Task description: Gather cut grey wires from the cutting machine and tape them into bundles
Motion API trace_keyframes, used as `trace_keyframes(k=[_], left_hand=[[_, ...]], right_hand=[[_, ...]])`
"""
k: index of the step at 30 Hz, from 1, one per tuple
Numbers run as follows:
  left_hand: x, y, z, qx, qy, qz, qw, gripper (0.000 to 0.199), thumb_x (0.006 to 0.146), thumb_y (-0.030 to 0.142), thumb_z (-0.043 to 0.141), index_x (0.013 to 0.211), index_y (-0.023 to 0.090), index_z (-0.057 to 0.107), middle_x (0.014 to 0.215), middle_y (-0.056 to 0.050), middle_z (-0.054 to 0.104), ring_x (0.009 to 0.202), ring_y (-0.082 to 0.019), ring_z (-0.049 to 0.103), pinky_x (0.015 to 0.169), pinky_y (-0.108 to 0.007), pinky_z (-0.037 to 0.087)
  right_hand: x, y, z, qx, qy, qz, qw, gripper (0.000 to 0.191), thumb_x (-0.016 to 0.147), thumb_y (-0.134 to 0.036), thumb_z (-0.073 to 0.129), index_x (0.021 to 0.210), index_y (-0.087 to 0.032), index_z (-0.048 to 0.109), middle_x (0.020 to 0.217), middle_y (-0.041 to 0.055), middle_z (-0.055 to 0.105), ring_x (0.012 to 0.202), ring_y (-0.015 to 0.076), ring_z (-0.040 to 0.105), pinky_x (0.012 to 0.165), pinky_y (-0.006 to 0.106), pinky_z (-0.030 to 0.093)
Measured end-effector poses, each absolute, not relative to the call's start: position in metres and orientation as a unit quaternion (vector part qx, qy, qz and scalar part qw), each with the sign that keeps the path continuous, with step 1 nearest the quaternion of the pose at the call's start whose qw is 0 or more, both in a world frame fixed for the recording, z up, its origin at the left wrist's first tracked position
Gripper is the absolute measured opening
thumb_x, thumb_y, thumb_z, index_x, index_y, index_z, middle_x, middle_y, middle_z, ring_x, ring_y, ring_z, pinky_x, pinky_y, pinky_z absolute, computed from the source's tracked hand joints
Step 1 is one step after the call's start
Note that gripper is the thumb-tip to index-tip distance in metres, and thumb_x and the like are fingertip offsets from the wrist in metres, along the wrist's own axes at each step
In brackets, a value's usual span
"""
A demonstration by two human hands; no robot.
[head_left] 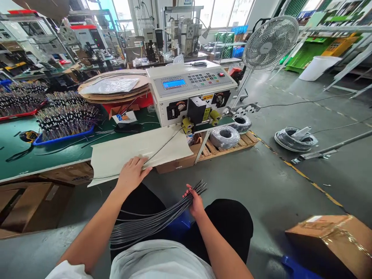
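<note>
My right hand (194, 198) is closed round one end of a bundle of grey cables (148, 226), which lies across my lap. On the cream sheet (116, 153), my left hand (135, 169) rests with its fingers spread, at a single grey cable (164, 145). That cable runs down from the yellow-green rollers of the white machine (192, 83); whether my fingers grip it is hard to see. The machine has a lit blue display and a keypad.
Blue tray (65, 138) of wire assemblies and a tape measure (28, 135) lie on the green table at left. Cable coils (225, 136) sit on a pallet below the machine. A fan (269, 44) stands behind; cardboard box (334, 240) at lower right.
</note>
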State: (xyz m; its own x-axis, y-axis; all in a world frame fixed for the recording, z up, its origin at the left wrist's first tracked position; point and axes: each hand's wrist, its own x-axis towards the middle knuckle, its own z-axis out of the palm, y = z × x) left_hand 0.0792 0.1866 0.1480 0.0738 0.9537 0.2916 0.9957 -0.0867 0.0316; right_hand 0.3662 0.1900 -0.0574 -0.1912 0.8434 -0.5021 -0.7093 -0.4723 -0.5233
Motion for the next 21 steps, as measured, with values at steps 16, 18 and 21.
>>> trace_keyframes(k=[16,18,21], left_hand=[[0.151,0.049,0.052,-0.776,-0.624,-0.013,-0.085,0.036,0.101,0.038,0.037,0.119,0.026,0.066,0.089,-0.003,0.065,0.087,-0.016,0.060,0.066,-0.028,0.042],[0.153,0.048,0.042,-0.768,-0.631,-0.005,-0.106,0.038,0.101,0.038,0.035,0.119,0.026,0.066,0.090,-0.003,0.065,0.088,-0.016,0.060,0.066,-0.027,0.042],[0.154,0.050,0.036,-0.766,-0.634,0.001,-0.106,0.038,0.101,0.039,0.035,0.120,0.028,0.066,0.090,-0.003,0.065,0.088,-0.016,0.060,0.066,-0.028,0.042]], right_hand=[[0.372,0.187,-0.053,-0.349,-0.110,0.798,0.480,0.028,0.079,-0.023,0.063,0.106,-0.015,0.068,0.103,0.0119,0.076,0.094,0.0243,0.072,0.083,0.038,0.057],[0.372,0.186,-0.053,-0.347,-0.108,0.797,0.481,0.029,0.079,-0.022,0.063,0.107,-0.016,0.067,0.100,0.0106,0.076,0.093,0.0244,0.073,0.084,0.038,0.057],[0.371,0.184,-0.053,-0.354,-0.107,0.793,0.484,0.028,0.079,-0.021,0.063,0.106,-0.016,0.067,0.088,0.0078,0.076,0.087,0.0234,0.073,0.082,0.038,0.057]])
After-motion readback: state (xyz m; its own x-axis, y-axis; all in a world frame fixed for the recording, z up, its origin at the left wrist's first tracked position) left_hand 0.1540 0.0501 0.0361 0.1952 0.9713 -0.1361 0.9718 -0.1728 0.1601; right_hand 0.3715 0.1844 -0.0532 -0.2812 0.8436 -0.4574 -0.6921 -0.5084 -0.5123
